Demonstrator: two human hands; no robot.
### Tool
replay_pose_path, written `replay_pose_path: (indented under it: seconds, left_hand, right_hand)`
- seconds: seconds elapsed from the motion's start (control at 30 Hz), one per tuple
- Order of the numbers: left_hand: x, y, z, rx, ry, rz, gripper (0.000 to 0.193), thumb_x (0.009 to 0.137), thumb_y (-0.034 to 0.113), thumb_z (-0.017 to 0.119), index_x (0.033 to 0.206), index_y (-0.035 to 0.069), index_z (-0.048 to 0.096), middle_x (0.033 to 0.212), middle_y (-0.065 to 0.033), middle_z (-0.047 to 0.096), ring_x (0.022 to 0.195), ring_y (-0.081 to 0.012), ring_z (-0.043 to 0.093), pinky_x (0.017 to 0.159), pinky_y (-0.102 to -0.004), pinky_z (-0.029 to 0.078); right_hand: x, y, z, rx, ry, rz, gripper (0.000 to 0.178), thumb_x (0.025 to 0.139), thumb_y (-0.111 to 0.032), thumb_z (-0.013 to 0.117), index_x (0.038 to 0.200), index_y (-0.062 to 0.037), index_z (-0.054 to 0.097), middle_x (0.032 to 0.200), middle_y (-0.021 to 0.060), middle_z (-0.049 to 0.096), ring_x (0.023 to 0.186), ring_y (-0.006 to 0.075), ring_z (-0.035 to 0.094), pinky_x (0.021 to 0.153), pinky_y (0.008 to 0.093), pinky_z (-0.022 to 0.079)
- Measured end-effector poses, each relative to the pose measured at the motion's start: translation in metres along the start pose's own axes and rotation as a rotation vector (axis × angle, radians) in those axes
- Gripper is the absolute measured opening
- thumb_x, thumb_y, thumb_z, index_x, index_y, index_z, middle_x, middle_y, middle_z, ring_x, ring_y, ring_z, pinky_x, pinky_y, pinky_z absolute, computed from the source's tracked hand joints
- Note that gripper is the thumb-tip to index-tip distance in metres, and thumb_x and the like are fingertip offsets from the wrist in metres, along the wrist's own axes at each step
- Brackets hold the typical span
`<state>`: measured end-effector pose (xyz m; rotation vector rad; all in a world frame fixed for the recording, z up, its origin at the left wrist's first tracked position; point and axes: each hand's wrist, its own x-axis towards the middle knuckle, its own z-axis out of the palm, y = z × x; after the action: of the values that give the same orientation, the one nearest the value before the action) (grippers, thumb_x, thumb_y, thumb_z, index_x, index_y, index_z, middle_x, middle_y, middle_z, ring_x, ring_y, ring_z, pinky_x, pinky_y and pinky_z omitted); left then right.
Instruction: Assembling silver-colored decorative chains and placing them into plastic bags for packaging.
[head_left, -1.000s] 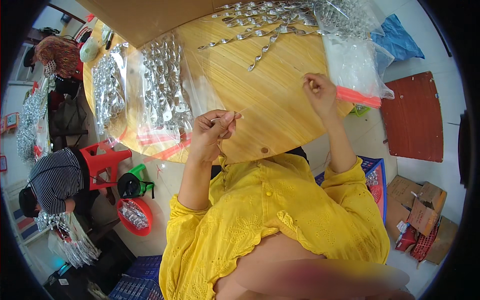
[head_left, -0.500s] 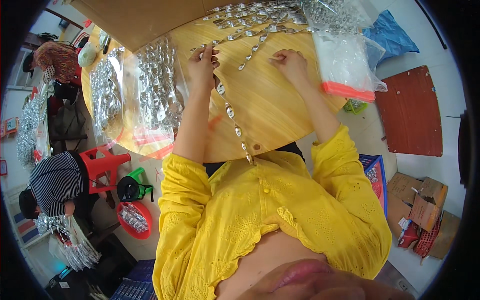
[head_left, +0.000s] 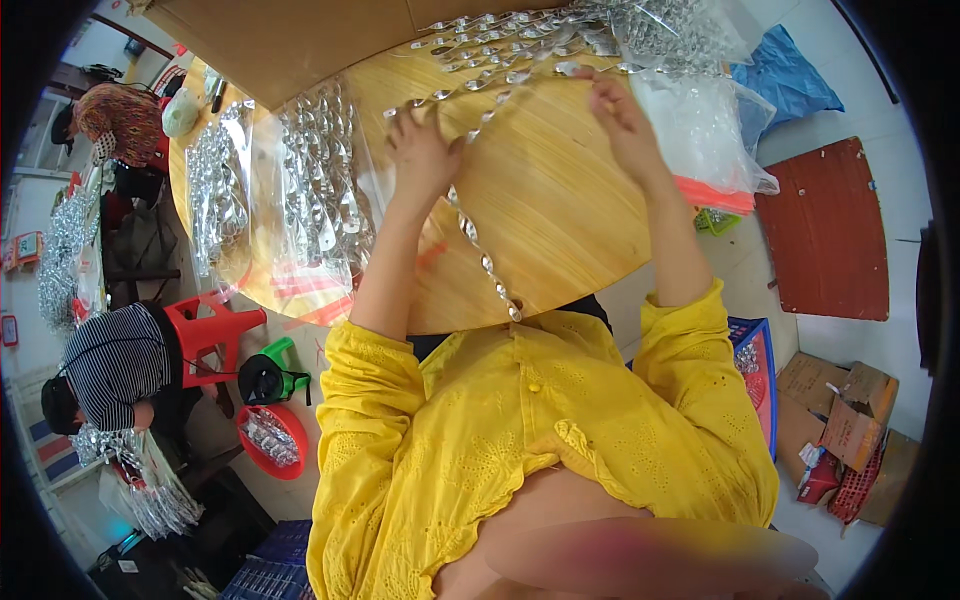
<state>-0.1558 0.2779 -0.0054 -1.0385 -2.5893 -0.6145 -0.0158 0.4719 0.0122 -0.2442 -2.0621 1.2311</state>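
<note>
My left hand [head_left: 422, 155] is over the wooden table with its fingers spread, beside the left end of a twisted silver strip [head_left: 440, 95]. Another twisted strip [head_left: 487, 262] runs from below that hand toward the table's near edge. My right hand [head_left: 628, 130] is farther right, its thumb and forefinger closed at the tab-like end of a twisted strip; slight blur hides the exact contact. More spiral strips [head_left: 480, 38] lie in rows at the far side. A strip between my hands looks smeared by motion.
Clear bags of silver spirals [head_left: 318, 170] lie on the left of the round table [head_left: 560, 230]. A cardboard box [head_left: 300, 40] stands at the back left. Plastic bags with red edges [head_left: 690, 135] lie on the right. Two people, red stools [head_left: 215, 330] and a red basin [head_left: 272, 442] are off to the left.
My left hand has spread its fingers, no longer pinching near the strip's left end. My right hand has moved up and right to the strips at the far side.
</note>
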Motion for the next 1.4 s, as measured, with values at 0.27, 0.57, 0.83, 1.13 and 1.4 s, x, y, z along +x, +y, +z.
replay_pose_path:
  seconds: [0.27, 0.57, 0.83, 1.13, 1.4]
  left_hand:
    - [-0.002, 0.025, 0.017, -0.076, -0.296, 0.110, 0.027, 0.072, 0.025, 0.054, 0.085, 0.001, 0.053, 0.092, -0.0159, 0.051, 0.093, -0.0314, 0.046, 0.077, -0.0426, 0.038]
    - [-0.030, 0.021, -0.006, -0.088, -0.307, 0.077, 0.021, 0.071, 0.017, 0.056, 0.083, 0.000, 0.053, 0.082, -0.0172, 0.054, 0.079, -0.0331, 0.051, 0.070, -0.0388, 0.041]
    - [-0.042, -0.004, -0.015, -0.157, -0.144, 0.197, 0.022, 0.068, 0.007, 0.055, 0.087, -0.002, 0.052, 0.083, -0.0151, 0.050, 0.080, -0.0309, 0.048, 0.069, -0.0397, 0.042]
    - [-0.004, 0.048, -0.015, -0.157, -0.234, 0.184, 0.033, 0.071, 0.019, 0.058, 0.096, 0.000, 0.052, 0.095, -0.0172, 0.052, 0.090, -0.0338, 0.047, 0.080, -0.0403, 0.038]
    - [0.038, 0.076, 0.066, -0.098, -0.274, 0.228, 0.027, 0.069, 0.016, 0.056, 0.088, -0.003, 0.055, 0.093, -0.0170, 0.051, 0.092, -0.0302, 0.046, 0.077, -0.0362, 0.040]
  right_hand:
    - [0.008, -0.084, -0.035, 0.485, 0.153, 0.340, 0.012, 0.088, -0.018, 0.039, 0.089, -0.0070, 0.045, 0.084, 0.0096, 0.053, 0.080, 0.0140, 0.049, 0.078, 0.0236, 0.035]
    - [-0.013, -0.051, -0.026, 0.060, -0.078, 0.010, 0.008, 0.086, -0.014, 0.044, 0.088, -0.0064, 0.045, 0.098, 0.0042, 0.050, 0.092, 0.0115, 0.043, 0.085, 0.0254, 0.031]
    - [-0.014, -0.061, -0.020, 0.876, -0.127, 0.291, 0.011, 0.087, -0.015, 0.040, 0.089, -0.0048, 0.044, 0.092, 0.0082, 0.053, 0.091, 0.0164, 0.048, 0.087, 0.0272, 0.031]
    - [-0.018, -0.095, -0.047, 0.668, -0.130, 0.453, 0.014, 0.086, -0.016, 0.042, 0.091, -0.0040, 0.048, 0.067, -0.0031, 0.040, 0.054, 0.0033, 0.029, 0.047, 0.0174, 0.023]
    - [-0.058, -0.077, -0.023, 0.221, -0.121, 0.421, 0.023, 0.082, -0.014, 0.051, 0.100, -0.0006, 0.049, 0.068, 0.0012, 0.055, 0.056, 0.0042, 0.041, 0.053, 0.0160, 0.032]
